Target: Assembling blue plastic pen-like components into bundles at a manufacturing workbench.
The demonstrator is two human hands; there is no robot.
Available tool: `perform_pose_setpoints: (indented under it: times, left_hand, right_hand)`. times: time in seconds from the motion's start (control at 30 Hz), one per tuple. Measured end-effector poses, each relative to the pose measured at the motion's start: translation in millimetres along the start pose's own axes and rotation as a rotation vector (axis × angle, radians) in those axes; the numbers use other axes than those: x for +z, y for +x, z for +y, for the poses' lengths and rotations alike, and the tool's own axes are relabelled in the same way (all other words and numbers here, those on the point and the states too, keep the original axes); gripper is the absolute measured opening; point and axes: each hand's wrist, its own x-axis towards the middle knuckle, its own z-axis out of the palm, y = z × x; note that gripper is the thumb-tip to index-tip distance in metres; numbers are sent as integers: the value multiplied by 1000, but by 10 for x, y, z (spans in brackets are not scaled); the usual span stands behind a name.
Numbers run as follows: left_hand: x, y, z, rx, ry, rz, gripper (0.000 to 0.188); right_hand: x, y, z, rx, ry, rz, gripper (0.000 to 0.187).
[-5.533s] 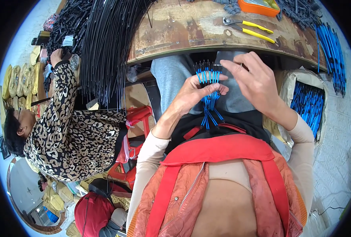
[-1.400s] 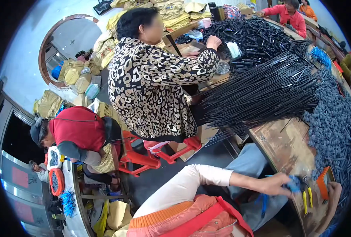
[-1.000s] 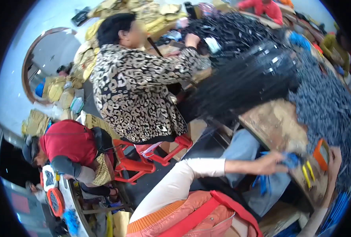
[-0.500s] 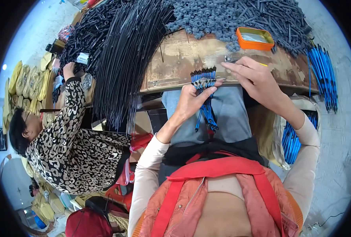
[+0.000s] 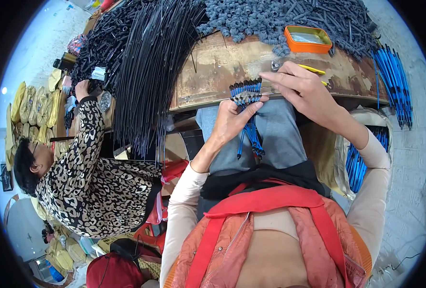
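My left hand (image 5: 232, 121) is closed around a bundle of thin blue rods with black tips (image 5: 252, 129). Their upper ends fan out in a row above the fingers, while the lower ends cross and hang over my lap. A thin pale strip or wire lies across the rods, level with my left fingertips. Just right of the row hovers my right hand (image 5: 299, 89), index finger reaching toward the black tips. Its fingers look pinched together; whatever may be between them is too small to make out.
Beyond my hands is a worn wooden table (image 5: 217, 62) with heaped grey fittings (image 5: 251, 21), long black rods (image 5: 143, 72) and an orange tin (image 5: 309, 45). A yellow tool (image 5: 311, 69) lies behind my right hand. More blue rods (image 5: 395, 84) hang at right. A co-worker (image 5: 93, 182) sits left.
My right hand has shifted slightly left toward the tips of the rods. The left hand keeps its hold, and the view has moved a little, showing more of the yellow tool.
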Motion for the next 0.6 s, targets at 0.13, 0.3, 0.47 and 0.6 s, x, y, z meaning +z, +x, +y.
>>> perform_pose_setpoints:
  times: [0.13, 0.3, 0.47, 0.6]
  left_hand:
    - [1, 3, -3, -7, 4, 0, 18]
    - [-9, 20, 9, 2, -19, -4, 18]
    - [-3, 32, 48, -7, -55, -5, 18]
    - [-19, 36, 49, -25, -31, -14, 18]
  right_hand:
    - [1, 11, -7, 18, 15, -6, 34]
    - [11, 24, -12, -59, -108, -5, 40]
    - [-7, 63, -22, -76, -153, 1, 41]
    - [2, 90, -45, -71, -137, 21, 37]
